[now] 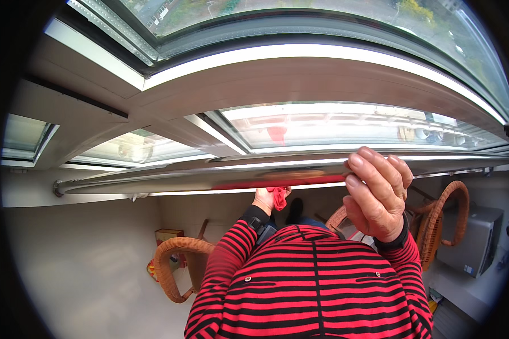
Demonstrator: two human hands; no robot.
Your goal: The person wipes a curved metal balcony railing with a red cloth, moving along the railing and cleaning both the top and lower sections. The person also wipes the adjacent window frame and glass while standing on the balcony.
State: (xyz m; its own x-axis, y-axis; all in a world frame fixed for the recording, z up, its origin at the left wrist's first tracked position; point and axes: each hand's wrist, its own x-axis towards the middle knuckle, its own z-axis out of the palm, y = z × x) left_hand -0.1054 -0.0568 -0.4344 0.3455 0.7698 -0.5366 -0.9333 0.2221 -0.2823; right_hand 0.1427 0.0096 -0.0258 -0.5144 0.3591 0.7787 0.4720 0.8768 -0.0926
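A shiny metal rail runs across in front of me, below the windows. My left hand is low behind the rail's near side, closed round a crumpled red cloth; the rail hides part of the hand. My right hand is raised at the right part of the rail. Its fingers are stretched out and slightly bent, the tips overlapping the rail in view; whether they touch it I cannot tell. Nothing shows in this hand.
Window panes in pale frames stand beyond the rail, with another large pane above. Wicker chairs stand at the left and right. A grey boxy appliance is at the far right, a red box by the left chair.
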